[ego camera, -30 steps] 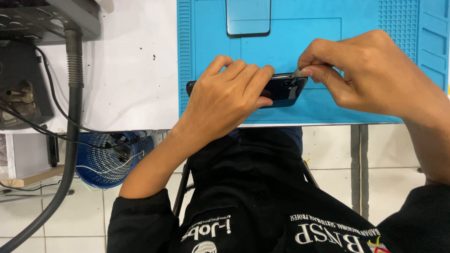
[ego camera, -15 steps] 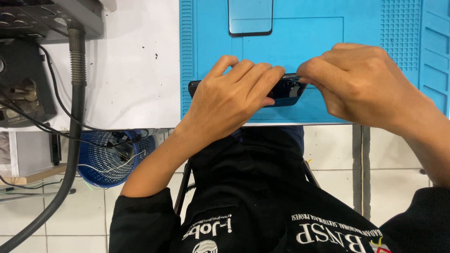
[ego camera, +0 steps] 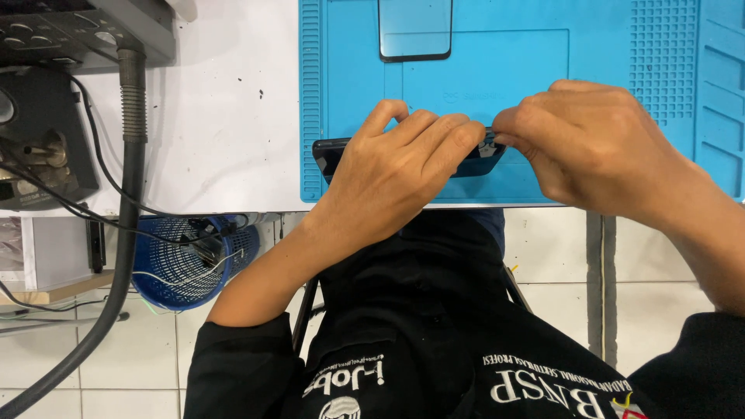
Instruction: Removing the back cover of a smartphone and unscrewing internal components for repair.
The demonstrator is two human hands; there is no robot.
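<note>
Left hand (ego camera: 396, 167) clamps the dark phone (ego camera: 330, 154) flat at the blue mat's (ego camera: 543, 62) 6 o'clock edge, right hand (ego camera: 590, 143) pinching its 3 o'clock end — looks thin, slick, fragile, so I'd hold the edges.

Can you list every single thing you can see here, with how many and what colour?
phone: one, black, on the mat's near edge, under the hands
mat: one, blue, on the table
glass panel: one, dark-rimmed, at the mat's far edge
table: one, white
machine: one, black, at the table's far left
hose: one, grey, hanging down from the machine
basket: one, blue mesh, under the table, with wires inside
floor: white tiles
left hand: one, pressing down across the phone
right hand: one, fingers pinching at the phone's right end
</note>
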